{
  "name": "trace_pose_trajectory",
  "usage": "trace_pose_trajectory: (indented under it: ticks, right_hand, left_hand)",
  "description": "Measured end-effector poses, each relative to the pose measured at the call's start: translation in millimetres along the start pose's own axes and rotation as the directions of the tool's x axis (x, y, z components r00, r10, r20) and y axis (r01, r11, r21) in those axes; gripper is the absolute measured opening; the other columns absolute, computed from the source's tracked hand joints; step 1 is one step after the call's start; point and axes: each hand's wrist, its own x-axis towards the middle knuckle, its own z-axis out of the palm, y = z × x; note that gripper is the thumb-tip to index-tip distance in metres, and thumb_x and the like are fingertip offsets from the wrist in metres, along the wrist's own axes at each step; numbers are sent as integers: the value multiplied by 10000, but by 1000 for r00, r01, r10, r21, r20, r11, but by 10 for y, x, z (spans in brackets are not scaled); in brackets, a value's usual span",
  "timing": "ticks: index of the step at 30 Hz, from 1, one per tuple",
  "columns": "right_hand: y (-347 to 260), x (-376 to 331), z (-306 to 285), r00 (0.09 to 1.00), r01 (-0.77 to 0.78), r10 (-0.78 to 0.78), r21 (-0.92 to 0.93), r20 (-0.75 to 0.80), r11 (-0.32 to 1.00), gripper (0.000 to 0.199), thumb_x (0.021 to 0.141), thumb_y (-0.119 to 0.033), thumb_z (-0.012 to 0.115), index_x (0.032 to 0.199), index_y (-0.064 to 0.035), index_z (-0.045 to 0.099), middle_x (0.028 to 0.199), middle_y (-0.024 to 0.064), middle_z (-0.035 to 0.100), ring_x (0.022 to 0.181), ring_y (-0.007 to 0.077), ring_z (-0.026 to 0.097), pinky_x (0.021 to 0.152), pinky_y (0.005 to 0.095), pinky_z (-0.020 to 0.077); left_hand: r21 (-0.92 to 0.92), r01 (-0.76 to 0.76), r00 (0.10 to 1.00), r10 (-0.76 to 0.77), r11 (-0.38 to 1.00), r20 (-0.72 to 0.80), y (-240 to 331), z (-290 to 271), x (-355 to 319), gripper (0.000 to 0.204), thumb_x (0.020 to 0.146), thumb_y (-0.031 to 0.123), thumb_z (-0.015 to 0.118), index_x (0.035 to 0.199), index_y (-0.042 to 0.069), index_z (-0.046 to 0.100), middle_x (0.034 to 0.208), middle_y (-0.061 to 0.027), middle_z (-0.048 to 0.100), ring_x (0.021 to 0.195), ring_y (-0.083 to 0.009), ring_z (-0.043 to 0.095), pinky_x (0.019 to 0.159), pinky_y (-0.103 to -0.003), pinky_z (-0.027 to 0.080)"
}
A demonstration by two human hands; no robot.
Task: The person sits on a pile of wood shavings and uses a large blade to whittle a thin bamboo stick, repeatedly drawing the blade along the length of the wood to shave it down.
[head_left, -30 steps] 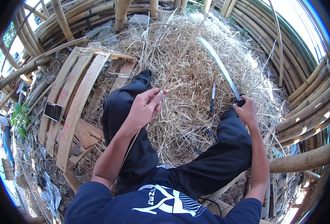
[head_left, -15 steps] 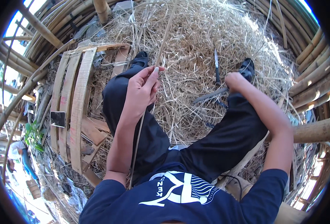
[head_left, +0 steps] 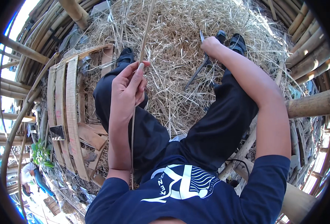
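My left hand [head_left: 129, 84] pinches a long, thin bamboo strip [head_left: 147, 35] between thumb and fingers. The strip runs from the far edge of the view down past my left forearm. My right hand [head_left: 211, 47] is closed around a long dark-bladed knife [head_left: 195, 74], held low over the straw beside my right foot. Its blade slants toward me and to the left, and a dark handle end shows beyond my fist. A second knife with a pale blade [head_left: 201, 36] lies partly hidden behind that hand.
Pale bamboo shavings [head_left: 172, 48] cover the ground between my feet. A slatted wooden pallet [head_left: 71, 108] stands at left with a phone [head_left: 57, 133] on it. Bamboo poles [head_left: 309, 104] edge the right side. Another person [head_left: 36, 177] is at far left.
My right hand has moved farther away and left with the dark-bladed knife, now tilted more steeply toward me. My left hand keeps its pinch on the bamboo strip. The whole view has shifted.
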Motion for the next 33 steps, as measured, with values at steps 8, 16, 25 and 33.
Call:
trace_pose_trajectory:
  ticks: [8, 16, 25, 33]
  right_hand:
    - [-16, 255, -86, 996, 16, -21, -63, -87, 998, 176, 831, -145, 647, 985, -127, 730, 1030, 54, 707, 981, 231, 676, 791, 367, 542]
    - [-189, 337, -378, 965, 110, -157, -217, -211, 970, 131, 757, -177, 716, 883, -146, 734, 935, 13, 720, 917, 192, 688, 747, 338, 524]
    - [-206, 167, -621, 918, 238, -335, -377, -214, 895, 82, 739, -209, 743, 795, -151, 726, 872, 3, 725, 837, 175, 700, 701, 298, 544]
    - [-100, 64, -614, 944, 184, -263, -343, -199, 921, 153, 698, -236, 768, 801, -132, 720, 883, 21, 723, 841, 178, 699, 726, 305, 558]
  left_hand:
    - [-14, -1, 1000, 1, 1000, 8, -44, 27, 15, 270, 1012, 163, 485, 1192, -22, 561, 631, 38, 427, 411, 12, 298, 372, -162, 249]
    - [7, 17, 1000, -17, 1000, -5, -57, 76, 45, 286, 1013, 146, 469, 1217, -44, 532, 630, 30, 419, 393, 5, 275, 353, -162, 246]
    - [6, 26, 1000, -26, 1000, 10, -75, 153, 78, 280, 1015, 153, 470, 1212, -31, 542, 628, 39, 423, 398, 11, 276, 359, -160, 249]
    - [-6, 31, 999, -31, 1000, 37, -85, 161, 89, 255, 1009, 180, 497, 1165, -5, 575, 641, 54, 424, 426, 23, 298, 374, -153, 251]
